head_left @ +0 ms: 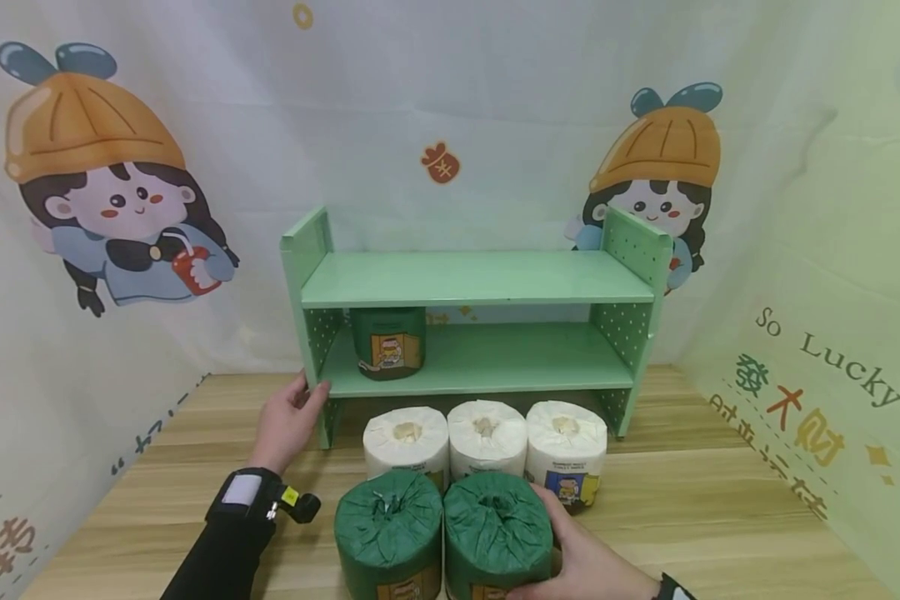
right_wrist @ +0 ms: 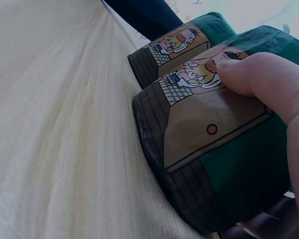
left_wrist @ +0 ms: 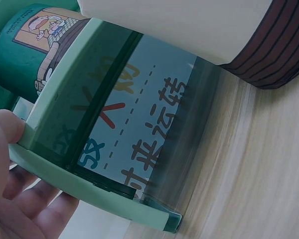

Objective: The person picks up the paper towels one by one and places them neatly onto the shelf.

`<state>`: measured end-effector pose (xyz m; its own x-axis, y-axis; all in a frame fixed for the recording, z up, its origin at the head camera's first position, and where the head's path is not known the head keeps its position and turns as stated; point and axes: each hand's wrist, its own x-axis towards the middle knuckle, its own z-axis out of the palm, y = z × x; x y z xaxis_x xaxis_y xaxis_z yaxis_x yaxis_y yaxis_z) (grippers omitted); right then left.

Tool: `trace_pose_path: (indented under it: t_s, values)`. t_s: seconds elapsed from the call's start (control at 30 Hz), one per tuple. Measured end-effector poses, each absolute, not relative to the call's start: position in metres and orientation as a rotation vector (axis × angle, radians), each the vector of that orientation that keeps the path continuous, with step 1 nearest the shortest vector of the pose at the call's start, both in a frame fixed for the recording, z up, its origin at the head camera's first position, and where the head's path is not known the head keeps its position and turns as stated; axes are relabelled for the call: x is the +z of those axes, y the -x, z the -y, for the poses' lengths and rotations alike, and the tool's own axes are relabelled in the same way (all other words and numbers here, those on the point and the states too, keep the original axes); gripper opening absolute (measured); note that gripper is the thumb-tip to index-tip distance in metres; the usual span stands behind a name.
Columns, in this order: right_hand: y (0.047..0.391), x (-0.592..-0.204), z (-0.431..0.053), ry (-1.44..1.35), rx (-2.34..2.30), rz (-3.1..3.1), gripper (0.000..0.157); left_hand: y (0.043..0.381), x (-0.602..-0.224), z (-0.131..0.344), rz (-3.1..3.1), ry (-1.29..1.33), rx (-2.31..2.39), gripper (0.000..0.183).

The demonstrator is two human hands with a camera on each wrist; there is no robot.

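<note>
My left hand (head_left: pixel 288 427) holds the left side panel of a light green two-tier shelf (head_left: pixel 480 278), thumb at its front edge and fingers behind, as the left wrist view shows. My right hand (head_left: pixel 588 560) grips a green paper-wrapped toilet roll (head_left: pixel 499 527) from its right side. In the right wrist view the thumb (right_wrist: pixel 259 79) presses on the cartoon picture on its wrapper. Close against its left stands another green toilet roll (head_left: pixel 388 529). A third green toilet roll (head_left: pixel 390 343) sits upright at the left of the shelf's lower tier.
Three white-wrapped toilet rolls (head_left: pixel 487 437) stand in a row between the shelf and the front green rolls. All are on a wood-grain table (head_left: pixel 720 517). Printed cloth (head_left: pixel 390 108) with cartoon figures hangs behind and along both sides.
</note>
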<state>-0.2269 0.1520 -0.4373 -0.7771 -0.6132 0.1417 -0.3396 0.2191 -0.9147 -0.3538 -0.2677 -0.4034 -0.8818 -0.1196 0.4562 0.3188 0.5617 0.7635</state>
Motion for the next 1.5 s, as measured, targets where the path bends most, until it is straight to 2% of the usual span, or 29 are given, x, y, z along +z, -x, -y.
trace_pose_path:
  t_s: [0.33,0.77,1.5]
  values:
    - [0.2279,-0.4407,-0.1544,0.985,-1.618,-2.184,0.102,0.3525,-0.4016,0.2663,2.352,0.14,-1.278,0.058]
    - [0.2286,-0.4425,-0.159,1.114,-1.614,-2.182,0.099,0.3522,-0.402,0.2658,2.348,0.139,-1.269,0.057]
    - [0.2266,-0.4386,-0.1595,1.081,-1.574,-2.238,0.094,0.3539,-0.4034,0.2678,2.342,0.152,-1.301,0.057]
